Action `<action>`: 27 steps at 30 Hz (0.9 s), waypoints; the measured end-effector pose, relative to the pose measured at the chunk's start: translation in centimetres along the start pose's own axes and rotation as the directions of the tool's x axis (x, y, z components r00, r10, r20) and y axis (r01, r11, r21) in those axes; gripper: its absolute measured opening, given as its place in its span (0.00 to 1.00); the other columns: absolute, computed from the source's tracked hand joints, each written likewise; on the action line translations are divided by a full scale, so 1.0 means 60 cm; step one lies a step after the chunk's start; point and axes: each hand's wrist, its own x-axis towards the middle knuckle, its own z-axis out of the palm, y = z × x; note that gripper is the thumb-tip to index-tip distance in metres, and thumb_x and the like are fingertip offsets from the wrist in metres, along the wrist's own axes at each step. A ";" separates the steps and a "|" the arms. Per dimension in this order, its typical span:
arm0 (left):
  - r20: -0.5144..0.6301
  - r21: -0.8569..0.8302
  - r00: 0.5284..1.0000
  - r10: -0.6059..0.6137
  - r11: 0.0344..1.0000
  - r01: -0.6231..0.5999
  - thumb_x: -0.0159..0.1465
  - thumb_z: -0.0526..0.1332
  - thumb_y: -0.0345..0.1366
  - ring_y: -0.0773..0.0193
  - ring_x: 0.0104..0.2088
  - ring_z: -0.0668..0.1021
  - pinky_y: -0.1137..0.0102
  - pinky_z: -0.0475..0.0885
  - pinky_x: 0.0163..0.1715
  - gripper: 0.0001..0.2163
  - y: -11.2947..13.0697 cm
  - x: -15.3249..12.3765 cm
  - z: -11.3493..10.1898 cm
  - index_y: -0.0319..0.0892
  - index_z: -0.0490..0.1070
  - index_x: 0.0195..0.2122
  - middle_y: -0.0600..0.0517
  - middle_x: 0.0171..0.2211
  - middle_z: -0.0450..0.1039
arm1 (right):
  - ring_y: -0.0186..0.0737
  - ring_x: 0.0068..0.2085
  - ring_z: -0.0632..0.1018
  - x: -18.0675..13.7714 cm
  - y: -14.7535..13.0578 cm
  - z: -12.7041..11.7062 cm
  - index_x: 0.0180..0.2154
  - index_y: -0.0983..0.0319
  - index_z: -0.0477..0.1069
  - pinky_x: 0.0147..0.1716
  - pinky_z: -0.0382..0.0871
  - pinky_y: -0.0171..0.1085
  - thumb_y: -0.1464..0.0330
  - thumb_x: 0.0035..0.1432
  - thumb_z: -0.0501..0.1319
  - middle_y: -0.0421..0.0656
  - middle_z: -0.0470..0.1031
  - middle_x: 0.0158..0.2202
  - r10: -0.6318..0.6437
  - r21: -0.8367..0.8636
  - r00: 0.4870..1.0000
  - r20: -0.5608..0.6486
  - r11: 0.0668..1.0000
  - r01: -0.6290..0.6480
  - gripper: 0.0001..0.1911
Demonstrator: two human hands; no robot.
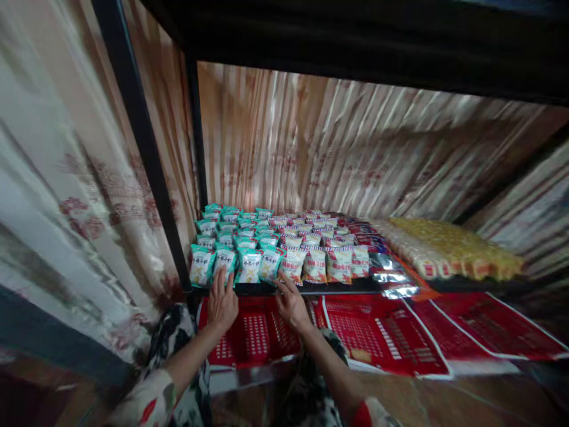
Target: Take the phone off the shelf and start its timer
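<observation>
On shelf edge, both hands [222, 302] prob. touching snack packets [249, 264]

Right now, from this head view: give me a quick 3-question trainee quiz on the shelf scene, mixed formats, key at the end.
1. True or false: the left hand rests on the teal snack packets at the shelf's front edge.
2. Multiple choice: what lies directly below the shelf, under both hands?
A. red plastic baskets
B. cardboard boxes
C. glass jars
3. Fill in: the right hand touches the front row of the ____-and-white packets.

Key
1. True; its fingertips lie on the front teal row.
2. A
3. red
</observation>
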 end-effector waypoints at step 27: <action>-0.018 -0.373 0.993 -0.119 0.922 0.104 0.59 0.48 0.34 0.58 0.43 0.79 0.62 0.75 0.44 0.17 -0.042 -0.121 -0.012 0.50 0.76 0.40 0.50 0.42 0.78 | 0.44 0.46 0.78 -0.008 -0.137 -0.072 0.53 0.63 0.67 0.47 0.73 0.42 0.64 0.59 0.53 0.52 0.74 0.49 0.072 0.328 0.980 0.185 0.936 -0.130 0.22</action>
